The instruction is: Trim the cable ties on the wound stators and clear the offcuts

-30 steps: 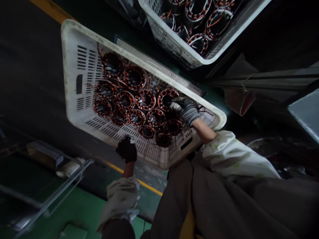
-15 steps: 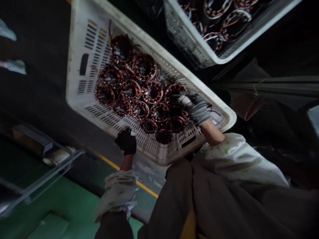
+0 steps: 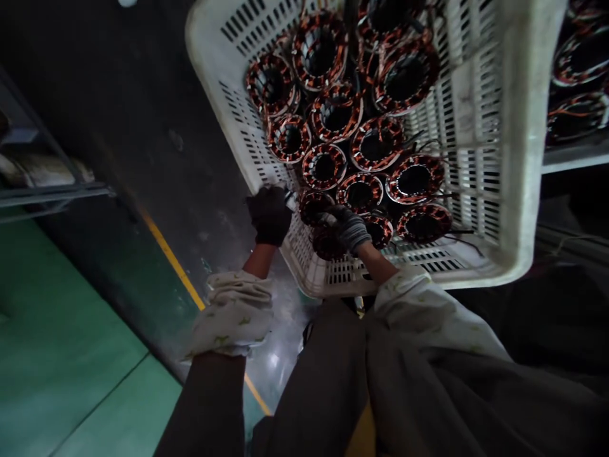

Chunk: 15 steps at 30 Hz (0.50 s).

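Crate: A white slotted plastic crate (image 3: 516, 158) fills the upper middle of my view, straight ahead of my hands.

Stators: Many copper-wound motor stators (image 3: 377, 145) sit inside the crate, round with dark centers and orange-red windings. They stand packed side by side, with thin wires poking out between them.

Left hand: My left hand (image 3: 269, 216), in a black glove, is closed on the near wall of the crate, just beside the stators.

Right hand: My right hand (image 3: 349, 230), in a gray knit glove, reaches over the same wall. Its pale fingertips (image 3: 327, 219) touch the closest stator (image 3: 311, 206). I cannot tell whether it is gripping.

Clothing: White patterned sleeves (image 3: 233, 314) cover my forearms, and dark trousers (image 3: 323, 374) fill the bottom of the view.

Second crate: Another crate (image 3: 575, 158) of stators sits at the right edge.

Floor: A yellow line (image 3: 171, 254) runs along the green floor (image 3: 71, 336), below a metal rack (image 3: 47, 193).
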{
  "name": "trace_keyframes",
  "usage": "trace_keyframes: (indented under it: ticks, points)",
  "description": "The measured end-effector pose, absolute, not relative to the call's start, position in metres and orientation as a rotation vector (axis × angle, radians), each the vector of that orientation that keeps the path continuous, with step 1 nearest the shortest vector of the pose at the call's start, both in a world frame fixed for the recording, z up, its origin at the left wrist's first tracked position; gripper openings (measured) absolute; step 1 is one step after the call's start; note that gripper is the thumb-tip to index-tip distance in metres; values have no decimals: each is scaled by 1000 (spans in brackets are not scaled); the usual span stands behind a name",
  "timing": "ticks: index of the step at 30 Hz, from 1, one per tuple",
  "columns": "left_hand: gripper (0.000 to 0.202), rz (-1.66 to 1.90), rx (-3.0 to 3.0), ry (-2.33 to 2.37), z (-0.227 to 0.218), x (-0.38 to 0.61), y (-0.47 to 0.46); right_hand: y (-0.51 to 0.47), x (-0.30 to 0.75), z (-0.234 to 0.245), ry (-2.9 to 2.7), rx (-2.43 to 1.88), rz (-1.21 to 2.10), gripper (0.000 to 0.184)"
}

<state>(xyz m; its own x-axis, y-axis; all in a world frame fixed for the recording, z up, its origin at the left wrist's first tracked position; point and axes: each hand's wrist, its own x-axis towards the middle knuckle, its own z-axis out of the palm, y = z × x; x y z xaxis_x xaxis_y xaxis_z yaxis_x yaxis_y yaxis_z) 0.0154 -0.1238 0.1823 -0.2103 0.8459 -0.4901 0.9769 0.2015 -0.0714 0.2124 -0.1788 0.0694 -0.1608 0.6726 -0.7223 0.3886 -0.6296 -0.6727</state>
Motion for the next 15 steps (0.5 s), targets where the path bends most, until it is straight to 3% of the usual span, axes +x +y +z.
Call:
trace_keyframes:
  ticks: [9, 15]
  points:
    - [43, -415, 1614, 2067, 188, 17, -123, -181, 223, 60, -1369, -1937, 1798, 27]
    - [39, -450, 1654, 2071, 190, 20, -121, -184, 226, 59, -1190, -1740, 1801, 37]
